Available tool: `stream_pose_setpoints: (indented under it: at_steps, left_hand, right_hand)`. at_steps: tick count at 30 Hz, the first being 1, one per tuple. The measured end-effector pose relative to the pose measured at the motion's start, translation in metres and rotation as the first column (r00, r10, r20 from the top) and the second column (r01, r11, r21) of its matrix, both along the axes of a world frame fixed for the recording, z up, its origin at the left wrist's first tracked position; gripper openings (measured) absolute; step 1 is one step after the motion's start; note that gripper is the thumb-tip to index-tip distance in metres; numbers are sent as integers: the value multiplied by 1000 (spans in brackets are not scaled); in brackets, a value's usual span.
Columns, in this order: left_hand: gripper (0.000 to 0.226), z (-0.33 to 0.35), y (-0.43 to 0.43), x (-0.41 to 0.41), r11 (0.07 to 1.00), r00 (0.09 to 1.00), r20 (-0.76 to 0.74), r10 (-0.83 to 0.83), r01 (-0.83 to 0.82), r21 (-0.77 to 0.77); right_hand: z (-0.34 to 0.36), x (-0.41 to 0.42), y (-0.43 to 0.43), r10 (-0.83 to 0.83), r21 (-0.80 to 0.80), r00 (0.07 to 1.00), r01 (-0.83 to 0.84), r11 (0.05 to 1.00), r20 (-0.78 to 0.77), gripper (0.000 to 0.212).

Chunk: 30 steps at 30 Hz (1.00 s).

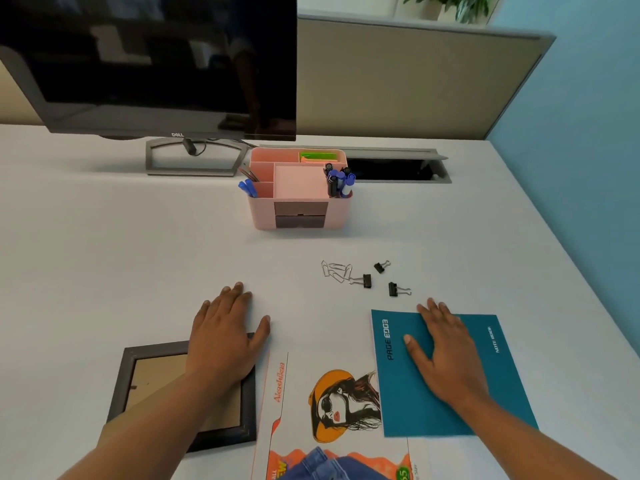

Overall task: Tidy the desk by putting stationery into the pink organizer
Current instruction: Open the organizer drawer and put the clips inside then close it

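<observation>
The pink organizer stands mid-desk below the monitor, with blue pens in its left and right slots and sticky notes at the back. In front of it lie several silver paper clips and three black binder clips. My left hand rests flat, fingers spread, on the desk and the corner of a dark picture frame. My right hand lies flat on a teal notebook. Neither hand holds anything.
A magazine with an orange hat drawing lies between the frame and the notebook. A Dell monitor on its stand fills the back left. A cable hatch is open behind the organizer. A partition and blue wall bound the right side.
</observation>
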<state>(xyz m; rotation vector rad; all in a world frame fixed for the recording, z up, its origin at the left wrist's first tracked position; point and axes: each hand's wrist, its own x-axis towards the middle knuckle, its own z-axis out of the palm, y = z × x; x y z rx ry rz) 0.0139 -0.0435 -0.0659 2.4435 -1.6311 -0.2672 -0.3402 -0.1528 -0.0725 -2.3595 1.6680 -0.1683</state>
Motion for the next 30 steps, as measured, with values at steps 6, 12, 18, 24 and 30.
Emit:
stream_pose_setpoints:
  at_steps: [6,12,18,24,30]
  left_hand:
    - [64,19,-16,-4,980,975,189,-118,84,180]
    - [52,58,-67,-10,979,998,31,50,-55,196]
    - [27,84,-125,-38,877,225,-923,312,-443,188]
    - [10,80,-157,-43,756,-380,-915,138,-556,345]
    - [40,74,-171,-45,717,-566,-824,-24,-584,380]
  right_hand:
    - [-3,-2,-1,-5,-9,1000,5,1000,14,74]
    - [-4,-2,-1,-20,-15,1000,19,1000,-6,73]
    - [-3,-1,-2,-28,-9,1000,28,1000,-14,73]
    - [-2,0,-3,-33,5,999,34,999,-34,77]
    - [1,2,-3,-37,20,999,38,999,-34,78]
